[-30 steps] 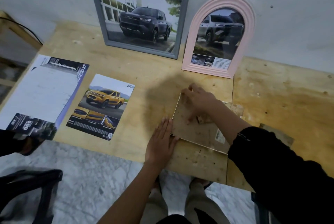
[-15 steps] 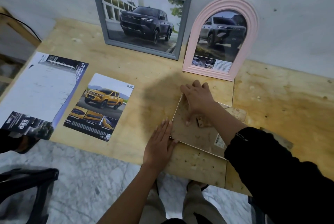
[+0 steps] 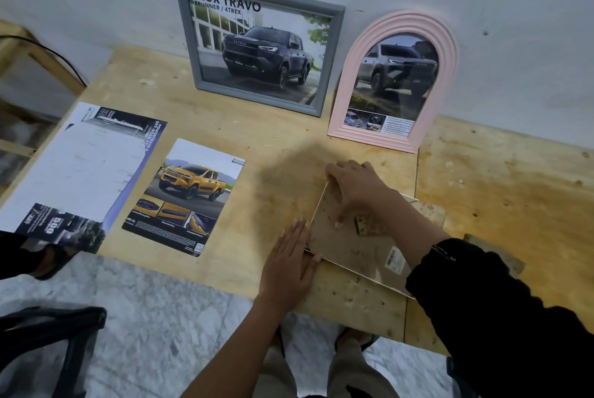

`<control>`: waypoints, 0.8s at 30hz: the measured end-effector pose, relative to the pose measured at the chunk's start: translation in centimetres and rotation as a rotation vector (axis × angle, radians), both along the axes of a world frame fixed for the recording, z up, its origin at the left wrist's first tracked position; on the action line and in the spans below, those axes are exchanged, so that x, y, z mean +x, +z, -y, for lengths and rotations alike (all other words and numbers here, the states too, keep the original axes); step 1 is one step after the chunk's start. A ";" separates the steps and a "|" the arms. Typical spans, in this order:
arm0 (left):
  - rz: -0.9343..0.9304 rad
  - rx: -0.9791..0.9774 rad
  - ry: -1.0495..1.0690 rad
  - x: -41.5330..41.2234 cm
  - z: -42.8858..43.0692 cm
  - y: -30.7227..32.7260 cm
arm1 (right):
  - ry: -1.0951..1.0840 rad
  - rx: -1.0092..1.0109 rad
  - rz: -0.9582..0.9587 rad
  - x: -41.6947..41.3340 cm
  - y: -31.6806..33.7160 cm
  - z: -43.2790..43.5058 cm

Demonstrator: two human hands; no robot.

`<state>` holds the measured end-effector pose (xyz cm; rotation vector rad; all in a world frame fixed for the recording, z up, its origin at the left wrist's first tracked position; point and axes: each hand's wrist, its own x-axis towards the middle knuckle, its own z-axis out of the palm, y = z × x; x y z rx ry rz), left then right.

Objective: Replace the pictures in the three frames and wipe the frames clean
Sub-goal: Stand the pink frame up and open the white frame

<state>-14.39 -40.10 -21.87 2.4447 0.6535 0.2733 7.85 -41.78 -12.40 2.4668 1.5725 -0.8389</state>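
Observation:
A third frame (image 3: 356,246) lies face down on the wooden table (image 3: 283,147), its brown backing board up. My right hand (image 3: 355,188) presses on the backing near its far left corner, fingers spread. Flat on the table, my left hand (image 3: 289,261) touches the frame's left edge. A grey frame (image 3: 257,44) with a dark truck picture leans on the wall. Beside it, to the right, a pink arched frame (image 3: 398,82) holds a silver truck picture. To the left lies a loose picture of a yellow truck (image 3: 186,196).
A larger brochure page (image 3: 74,172) lies at the table's left end, overhanging the front edge. A wooden chair (image 3: 35,57) stands far left by the wall. A dark bag or seat (image 3: 41,346) sits on the marble floor at lower left.
Both hands stay on the face-down frame; the right hand's fingers have shifted slightly along the backing's far edge. The camera view has dropped a little.

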 end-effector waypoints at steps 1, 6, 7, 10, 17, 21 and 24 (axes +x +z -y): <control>0.000 0.000 0.002 0.1 0.0 0.0 | -0.047 0.015 -0.074 0.2 -0.2 0.2; 0.000 0.003 0.011 0.4 -0.3 0.2 | -0.145 0.054 -0.206 1.0 -0.6 0.6; -0.002 0.001 0.011 0.4 -0.3 0.3 | -0.144 0.064 -0.213 1.1 -0.6 0.5; -0.017 -0.013 0.006 0.3 -0.2 0.3 | -0.156 0.112 -0.260 1.2 -1.0 0.7; -0.032 -0.024 0.001 0.0 -0.1 0.2 | -0.190 0.234 -0.309 1.0 -1.8 1.4; -0.051 -0.021 -0.009 0.1 -0.1 0.4 | -0.185 0.272 -0.320 0.9 -1.9 1.7; -0.084 0.000 -0.023 0.0 0.0 0.3 | -0.193 0.296 -0.312 0.8 -2.2 1.8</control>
